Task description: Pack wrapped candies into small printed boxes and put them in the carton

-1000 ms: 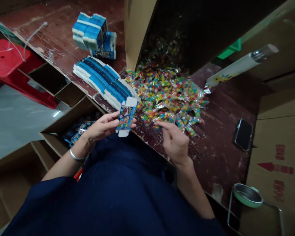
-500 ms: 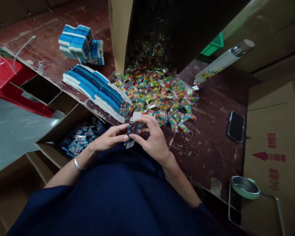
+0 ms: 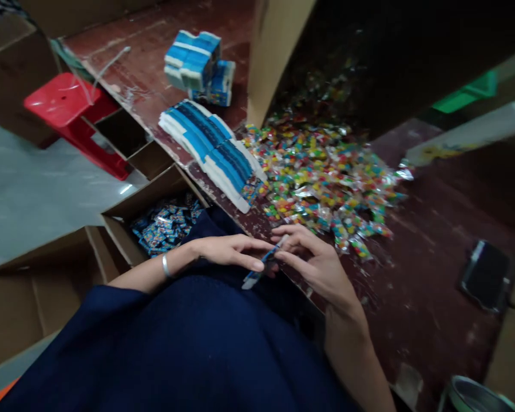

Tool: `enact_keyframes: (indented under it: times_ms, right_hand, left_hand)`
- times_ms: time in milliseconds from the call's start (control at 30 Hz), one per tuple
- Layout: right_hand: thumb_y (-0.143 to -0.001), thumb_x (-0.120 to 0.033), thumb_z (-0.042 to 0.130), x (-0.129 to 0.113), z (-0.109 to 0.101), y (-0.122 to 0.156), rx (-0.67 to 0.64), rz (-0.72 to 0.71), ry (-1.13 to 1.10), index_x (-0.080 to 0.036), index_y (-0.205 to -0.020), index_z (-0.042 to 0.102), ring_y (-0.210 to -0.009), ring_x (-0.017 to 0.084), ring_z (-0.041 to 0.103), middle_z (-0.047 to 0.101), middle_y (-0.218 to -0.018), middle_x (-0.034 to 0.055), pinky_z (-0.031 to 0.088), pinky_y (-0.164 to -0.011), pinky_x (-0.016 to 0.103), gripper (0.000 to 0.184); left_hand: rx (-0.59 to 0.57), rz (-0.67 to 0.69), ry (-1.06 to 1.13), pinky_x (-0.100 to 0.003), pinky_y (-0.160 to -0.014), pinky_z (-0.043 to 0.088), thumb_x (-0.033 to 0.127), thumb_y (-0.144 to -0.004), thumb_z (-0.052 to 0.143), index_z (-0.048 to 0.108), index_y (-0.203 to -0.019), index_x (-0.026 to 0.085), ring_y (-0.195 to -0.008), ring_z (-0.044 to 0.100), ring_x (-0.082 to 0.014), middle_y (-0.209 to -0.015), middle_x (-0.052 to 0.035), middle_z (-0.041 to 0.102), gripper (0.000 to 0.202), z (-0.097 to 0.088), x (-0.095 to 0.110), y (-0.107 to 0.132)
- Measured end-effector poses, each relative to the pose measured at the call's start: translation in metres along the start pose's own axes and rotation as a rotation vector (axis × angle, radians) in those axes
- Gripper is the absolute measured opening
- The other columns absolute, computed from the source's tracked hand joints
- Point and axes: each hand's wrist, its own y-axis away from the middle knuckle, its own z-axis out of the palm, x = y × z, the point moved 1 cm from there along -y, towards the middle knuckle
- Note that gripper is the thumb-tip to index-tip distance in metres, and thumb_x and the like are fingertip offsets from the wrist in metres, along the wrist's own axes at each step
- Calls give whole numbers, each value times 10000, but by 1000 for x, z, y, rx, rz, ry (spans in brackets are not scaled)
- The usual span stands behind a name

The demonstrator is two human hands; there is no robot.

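Between my hands, just over my lap at the table edge, is a small blue printed box (image 3: 264,262) with white end flaps. My left hand (image 3: 227,252) pinches it between thumb and fingers from the left. From the right, the thumb and fingers of my right hand (image 3: 311,260) close on its upper end. A fanned row of flat blue cartons (image 3: 214,154) lies beyond my left hand. Past my right hand spreads a heap of clear candy packets (image 3: 326,177) with colourful sweets. Finished-looking small blue boxes (image 3: 165,226) fill a cardboard box at my left.
Bundled flat cartons (image 3: 197,63) stand farther back on the table. A large cardboard box (image 3: 278,57) opens onto the candy heap. A phone (image 3: 486,274) and a white flask (image 3: 467,134) lie to the right. A red stool (image 3: 64,100) stands at left.
The view has swung to the left, so the table things appear farther right. The small box has turned from its printed face to nearly edge-on, with both hands still on it.
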Motion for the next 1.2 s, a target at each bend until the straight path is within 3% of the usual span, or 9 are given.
enact_keyframes:
  times_ms: [200,333,433,500,600,700,833,1033,1200]
  right_hand:
    - [-865,-320,815,12,12,12,99,-11,-28,-231,-770,732,-993,245,773,727,-1230,106,651,-827,360,154]
    - [-849,-346,831,9,8,14,-19,29,-47,-228,-717,717,-1028,275,777,744,-1241,119,655,-845,372,211]
    - [-842,-392,837,4,5,11,-73,43,-31,-221,-642,669,-1103,297,761,759,-1253,127,650,-868,366,312]
    - [-858,-392,825,3,8,10,69,14,-52,-226,-702,683,-1150,288,747,754,-1276,124,641,-908,363,269]
    - [-829,-406,858,5,26,11,412,-64,-139,-253,-979,717,-1093,263,765,769,-1204,108,649,-908,375,256]
    - [-794,-448,881,9,49,10,525,-37,-200,-253,-1108,692,-885,228,789,792,-1033,77,670,-817,358,416]
    - [-831,-435,834,12,66,4,618,1,-248,-245,-1130,671,-933,216,773,776,-1065,79,654,-837,336,390]
    - [-859,-348,778,14,69,-4,644,50,-320,-248,-1058,673,-793,164,723,749,-919,19,617,-717,269,247]
    - [-904,-389,734,22,70,-4,663,28,-222,-251,-1131,717,-906,211,747,783,-1024,46,634,-845,350,266]
  left_hand:
    - [6,-48,247,-374,-870,611,652,-684,876,795,-1035,188,-928,753,-248,-1011,-84,784,587,4,-14,-8]
    - [5,-12,103,-304,-821,581,596,-693,893,800,-943,165,-856,704,-214,-872,-40,750,508,2,-11,-7]
    - [109,25,-68,-252,-672,509,546,-781,840,787,-915,151,-716,610,-159,-785,-17,702,420,-1,-4,-4]
    - [221,87,-131,-241,-648,470,524,-818,807,777,-915,144,-687,574,-141,-784,-20,693,394,0,0,-3]
    - [471,239,-124,-249,-707,477,540,-815,796,778,-907,141,-737,597,-153,-829,-37,709,410,5,4,-5]
    - [715,324,-68,-258,-698,484,559,-784,817,782,-851,138,-730,611,-165,-801,-39,715,428,11,3,-8]
    - [817,359,-33,-273,-701,527,487,-749,871,800,-832,137,-727,648,-177,-807,-45,754,367,15,-2,-12]
    - [945,410,-33,-288,-775,595,372,-755,889,788,-945,157,-794,703,-181,-890,-52,784,304,15,-13,-17]
    - [999,488,-135,-272,-796,617,339,-756,897,642,-1326,249,-826,717,-156,-988,-15,721,631,14,-21,-17]
